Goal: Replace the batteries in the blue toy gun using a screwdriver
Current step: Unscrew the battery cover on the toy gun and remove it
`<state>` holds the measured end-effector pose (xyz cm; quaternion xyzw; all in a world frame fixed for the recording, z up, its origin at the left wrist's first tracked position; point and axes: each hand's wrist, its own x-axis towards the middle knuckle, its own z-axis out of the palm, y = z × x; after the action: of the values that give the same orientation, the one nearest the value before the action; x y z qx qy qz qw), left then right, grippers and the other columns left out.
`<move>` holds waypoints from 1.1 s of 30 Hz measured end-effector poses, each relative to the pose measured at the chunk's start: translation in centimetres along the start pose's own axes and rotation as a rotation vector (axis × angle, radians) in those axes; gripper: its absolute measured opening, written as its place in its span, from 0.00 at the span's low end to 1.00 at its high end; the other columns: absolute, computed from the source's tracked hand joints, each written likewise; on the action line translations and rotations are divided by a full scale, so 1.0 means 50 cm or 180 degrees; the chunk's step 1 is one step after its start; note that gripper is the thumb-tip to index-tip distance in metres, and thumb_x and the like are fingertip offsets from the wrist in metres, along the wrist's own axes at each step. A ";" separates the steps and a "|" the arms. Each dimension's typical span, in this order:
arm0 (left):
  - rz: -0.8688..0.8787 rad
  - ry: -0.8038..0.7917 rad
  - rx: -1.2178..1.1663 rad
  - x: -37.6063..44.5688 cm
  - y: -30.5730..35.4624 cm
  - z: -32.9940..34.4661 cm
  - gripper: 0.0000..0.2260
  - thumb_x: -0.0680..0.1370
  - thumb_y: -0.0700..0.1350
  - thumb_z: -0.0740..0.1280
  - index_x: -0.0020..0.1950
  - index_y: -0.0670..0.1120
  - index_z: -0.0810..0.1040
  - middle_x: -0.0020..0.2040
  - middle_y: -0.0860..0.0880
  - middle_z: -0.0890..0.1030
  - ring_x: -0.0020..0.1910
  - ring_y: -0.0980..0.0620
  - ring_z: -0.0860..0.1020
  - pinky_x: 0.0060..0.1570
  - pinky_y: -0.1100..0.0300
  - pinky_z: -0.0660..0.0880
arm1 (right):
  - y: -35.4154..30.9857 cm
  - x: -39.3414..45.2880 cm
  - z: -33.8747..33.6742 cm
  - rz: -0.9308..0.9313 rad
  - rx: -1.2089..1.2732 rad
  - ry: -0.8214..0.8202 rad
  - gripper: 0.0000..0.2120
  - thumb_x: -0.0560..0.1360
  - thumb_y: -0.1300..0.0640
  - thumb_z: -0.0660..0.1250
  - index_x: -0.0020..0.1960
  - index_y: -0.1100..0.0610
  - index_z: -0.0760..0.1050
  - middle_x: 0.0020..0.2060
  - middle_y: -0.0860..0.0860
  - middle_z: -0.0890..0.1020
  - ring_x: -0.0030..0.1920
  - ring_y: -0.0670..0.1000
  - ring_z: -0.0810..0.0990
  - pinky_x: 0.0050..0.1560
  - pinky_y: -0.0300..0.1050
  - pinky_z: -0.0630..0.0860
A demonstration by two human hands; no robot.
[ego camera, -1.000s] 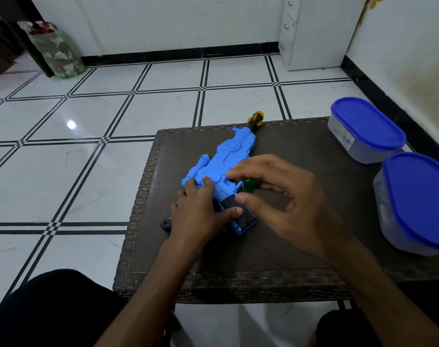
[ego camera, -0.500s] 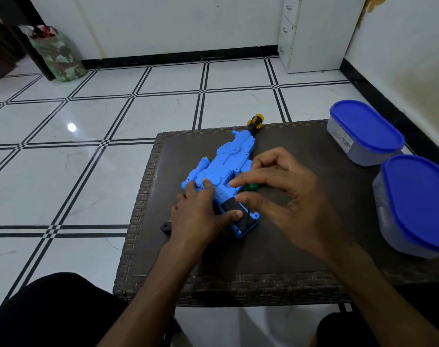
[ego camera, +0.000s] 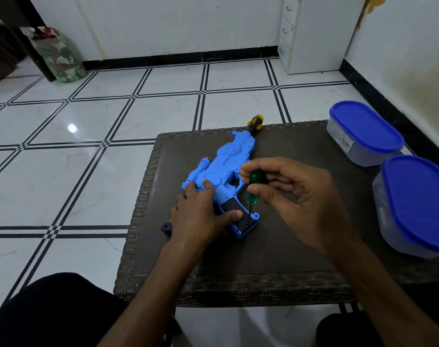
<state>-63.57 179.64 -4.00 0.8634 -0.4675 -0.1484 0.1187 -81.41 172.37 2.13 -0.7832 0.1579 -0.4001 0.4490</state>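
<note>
The blue toy gun [ego camera: 228, 159] lies flat on the dark brown wicker-edged table [ego camera: 288, 246], barrel pointing away toward the far edge. My left hand [ego camera: 200, 216] presses down on its rear body, thumb resting on the black battery cover [ego camera: 236, 214] in the grip. My right hand [ego camera: 293, 196] pinches the green handle of a screwdriver [ego camera: 254, 186], held nearly upright. Its thin dark shaft reaches down to the lower end of the black cover. A small black piece [ego camera: 167, 227] lies on the table left of my left wrist.
Two translucent containers with blue lids stand at the table's right side, one farther [ego camera: 363, 131] and one nearer [ego camera: 418, 206]. A white drawer cabinet [ego camera: 313, 33] stands against the back wall. A green patterned bag [ego camera: 58, 56] sits on the tiled floor at far left.
My right hand has lifted and turned the screwdriver upright, so more of its green handle and its shaft show over the battery cover. My left hand stays on the gun.
</note>
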 end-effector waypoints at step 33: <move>-0.0106 -0.0113 0.0023 -0.006 0.007 -0.003 0.45 0.68 0.71 0.66 0.78 0.50 0.57 0.76 0.41 0.58 0.71 0.39 0.64 0.66 0.42 0.67 | -0.013 0.012 0.005 -0.0126 -0.0268 -0.0348 0.17 0.75 0.70 0.67 0.59 0.56 0.80 0.54 0.45 0.84 0.59 0.43 0.82 0.58 0.38 0.78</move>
<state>-63.92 179.73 -3.69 0.8686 -0.4557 -0.1639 0.1047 -80.89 172.49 2.89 -0.8250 0.1343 -0.3586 0.4157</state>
